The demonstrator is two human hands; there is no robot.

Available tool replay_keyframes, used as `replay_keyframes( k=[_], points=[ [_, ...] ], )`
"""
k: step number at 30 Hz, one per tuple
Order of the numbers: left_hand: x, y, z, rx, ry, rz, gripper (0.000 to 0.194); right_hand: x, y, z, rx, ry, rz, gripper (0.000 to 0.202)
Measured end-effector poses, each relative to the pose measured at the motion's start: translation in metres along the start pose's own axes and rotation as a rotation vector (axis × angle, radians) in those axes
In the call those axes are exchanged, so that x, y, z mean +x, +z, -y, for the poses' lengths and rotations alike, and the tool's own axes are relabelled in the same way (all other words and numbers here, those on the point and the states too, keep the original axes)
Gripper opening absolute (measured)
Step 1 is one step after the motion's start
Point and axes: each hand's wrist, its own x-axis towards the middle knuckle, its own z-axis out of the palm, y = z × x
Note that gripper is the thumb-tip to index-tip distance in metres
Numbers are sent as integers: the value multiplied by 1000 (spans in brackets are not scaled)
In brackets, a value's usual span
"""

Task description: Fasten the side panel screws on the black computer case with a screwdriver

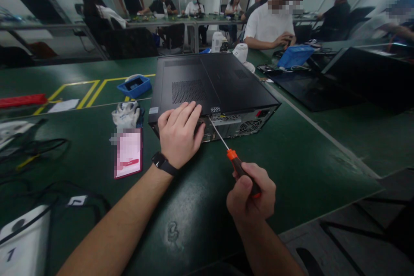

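A black desktop computer case [233, 90] lies on its side on the green table, its rear panel with fan grille and metal slots facing me. My left hand [181, 131] rests on the case's near top edge, fingers stretched over the top and thumb hanging down by the rear panel. My right hand [254, 192] is wrapped round the orange and black handle of a screwdriver [234, 155]. Its thin shaft points up and left, and the tip meets the rear panel near the top edge, just right of my left hand. What the tip sits against is too small to tell.
Left of the case are a blue bin [135, 88], grey-white gloves [126, 115] and a phone [129, 153] with a lit screen. Black cables [39, 142] lie farther left. At right are a dark flat panel [307, 90] and a blue box [295, 56]. Several people work behind.
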Motion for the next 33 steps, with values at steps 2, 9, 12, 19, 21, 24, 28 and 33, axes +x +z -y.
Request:
replay_keyframes(
  k=[2, 9, 12, 19, 21, 24, 28, 33],
  points=[
    [0, 0, 0, -3, -3, 5, 52, -3, 0, -1, -22, 23, -5, 34],
    [0, 0, 0, 29, 17, -17, 49, -3, 5, 0, 55, 34, -14, 32],
    [0, 0, 0, 14, 12, -11, 50, -2, 4, 0, 30, 42, 0, 34],
    [0, 0, 0, 11, 14, -6, 51, -6, -1, -2, -57, 40, -11, 34],
    [0, 0, 0, 5, 5, 1, 52, -7, -1, -2, -64, 44, -18, 33],
    [0, 0, 0, -5, -3, 0, 53, -7, 1, -2, -29, 35, -17, 33],
    [0, 0, 0, 6, 7, -11, 51, -3, 4, -1, 68, 32, -3, 35],
    [0, 0, 0, 3, 4, -6, 51, 1, 4, 0, 48, 16, -17, 36]
  ],
)
